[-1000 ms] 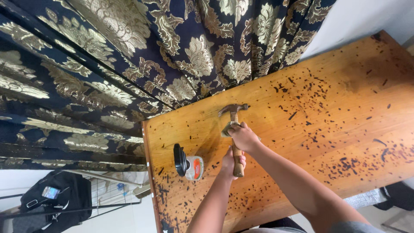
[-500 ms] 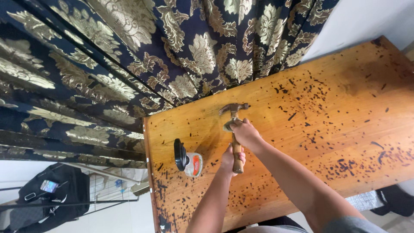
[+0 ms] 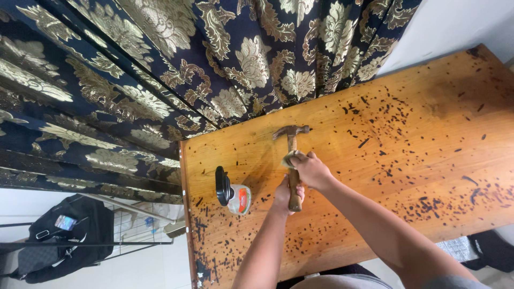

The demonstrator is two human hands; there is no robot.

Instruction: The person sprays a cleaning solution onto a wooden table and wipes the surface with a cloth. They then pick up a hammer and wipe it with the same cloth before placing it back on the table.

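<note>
**Asker:** Hands first, in the head view: what does each one do?

**Describer:** Near the middle of the frame a claw hammer (image 3: 292, 160) lies on a wooden table (image 3: 407, 160). Its metal head points toward the top of the frame and its wooden handle runs down toward the person. The left hand (image 3: 286, 194) is closed around the lower end of the handle, fingers wrapped tight. The right hand (image 3: 312, 171) sits just above it, fingers pressed together on a small pale cloth (image 3: 292, 158) that it holds against the upper handle.

**Asker:** Where exactly is the hammer on the table?

**Describer:** It is in the left part of the tabletop, just left of the frame's centre. The steel head is close to the table's far edge, near the curtain.

**Asker:** What stands beside it?

**Describer:** A small jar (image 3: 234, 194) lies on its side to the left of the left hand, near it but apart. Its black lid faces the left of the frame, and it has a red and white label.

**Asker:** And the surroundings?

**Describer:** The orange-brown tabletop is scattered with many dark flecks, thickest at the lower left and right. A dark blue curtain (image 3: 160, 69) with gold flower patterns fills the upper left and top. In the lower left corner a black bag (image 3: 64, 243) lies on a pale floor, next to a wire rack (image 3: 136, 227).
</note>
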